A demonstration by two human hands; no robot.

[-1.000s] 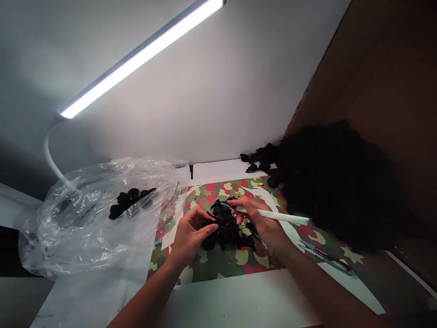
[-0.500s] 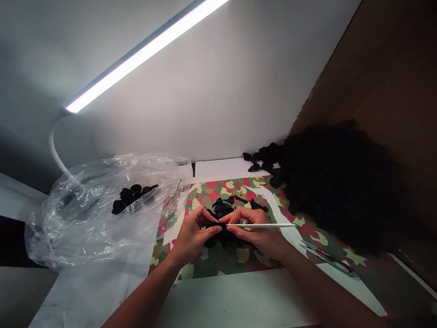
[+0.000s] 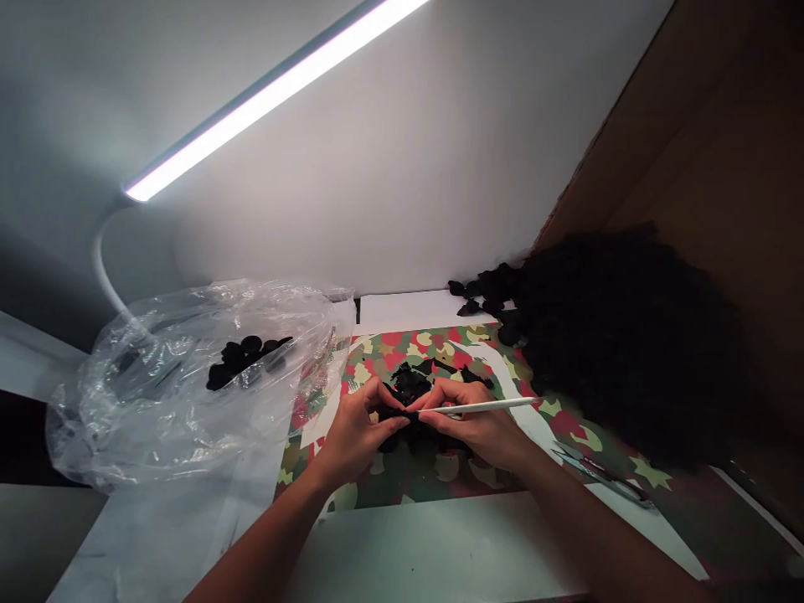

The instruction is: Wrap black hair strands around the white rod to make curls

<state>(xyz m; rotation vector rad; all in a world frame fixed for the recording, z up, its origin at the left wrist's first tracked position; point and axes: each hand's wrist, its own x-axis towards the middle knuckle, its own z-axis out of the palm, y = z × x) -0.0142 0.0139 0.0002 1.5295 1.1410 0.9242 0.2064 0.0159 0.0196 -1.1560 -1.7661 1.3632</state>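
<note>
My left hand pinches a small black piece at the near edge of a little heap of black pieces on a camouflage-patterned mat. My right hand is closed round a thin white stick, its tip touching the same black piece between both hands. The stick's other end points right. Both hands meet just above the mat, fingertips close together.
A crumpled clear plastic bag with black round pieces lies to the left. A large dark fluffy mass fills the right side against a brown board. Small scissors lie on the mat at right. A lit bar lamp hangs overhead.
My right hand came down and left with the stick, from over the heap to meeting my left hand; the stick now lies nearly level. The heap looks more hidden by the hands.
</note>
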